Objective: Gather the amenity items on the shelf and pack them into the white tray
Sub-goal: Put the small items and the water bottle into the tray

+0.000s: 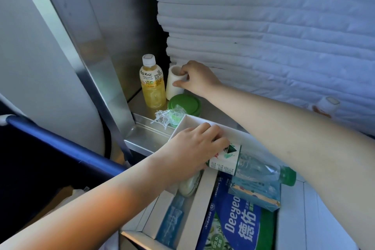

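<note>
White cup [174,84] on the shelf [146,135] beside a juice bottle [152,84], pinched at its rim by right hand [199,79] fingers, water bottle [246,163] gripped by curled left hand [192,145] fingers, laid across the white tray [194,122]

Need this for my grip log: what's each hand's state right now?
Left hand: gripping the clear plastic water bottle with green cap.
Right hand: gripping the white cylindrical cup.
</note>
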Motion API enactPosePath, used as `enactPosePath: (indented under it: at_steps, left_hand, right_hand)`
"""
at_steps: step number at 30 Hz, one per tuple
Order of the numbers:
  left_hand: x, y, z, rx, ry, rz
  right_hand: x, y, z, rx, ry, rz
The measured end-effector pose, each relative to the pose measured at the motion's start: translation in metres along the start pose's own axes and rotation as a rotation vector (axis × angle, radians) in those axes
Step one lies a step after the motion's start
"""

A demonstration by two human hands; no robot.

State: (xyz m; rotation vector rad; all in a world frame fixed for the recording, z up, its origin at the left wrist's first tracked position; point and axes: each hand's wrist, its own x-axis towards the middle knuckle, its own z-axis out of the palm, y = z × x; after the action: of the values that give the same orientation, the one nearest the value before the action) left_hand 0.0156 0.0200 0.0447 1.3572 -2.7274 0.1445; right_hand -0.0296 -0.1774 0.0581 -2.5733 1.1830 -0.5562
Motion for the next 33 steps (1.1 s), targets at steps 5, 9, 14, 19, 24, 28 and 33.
enactPosePath:
  at_steps: [5, 9, 14, 19, 24, 28, 33]
  left_hand:
    - [-0.001, 0.000, 0.002, 0.001, 0.010, -0.001]
    - [0.000, 0.001, 0.002, 0.025, 0.019, 0.001]
    - [0.000, 0.000, 0.001, 0.045, 0.043, 0.004]
    - [0.000, 0.002, 0.000, 0.028, 0.071, 0.005]
    - [0.000, 0.002, 0.001, 0.000, 0.027, -0.033]
    - [-0.001, 0.001, 0.000, 0.007, -0.013, -0.036]
    - [-0.001, 0.002, -0.001, -0.004, -0.028, -0.034]
  right_hand:
    - [-0.014, -0.001, -0.016, 0.053, 0.113, 0.003]
    - [-0.051, -0.002, -0.054, 0.071, 0.223, -0.033]
    - [-0.129, -0.004, -0.101, 0.125, 0.362, -0.067]
    - [-0.212, 0.001, -0.123, 0.131, 0.364, -0.028]
    - [-0.270, 0.012, -0.132, 0.191, 0.335, 0.032]
    - [-0.300, 0.019, -0.141, 0.184, 0.305, -0.070]
    - [-0.323, 0.024, -0.149, 0.031, 0.281, -0.191]
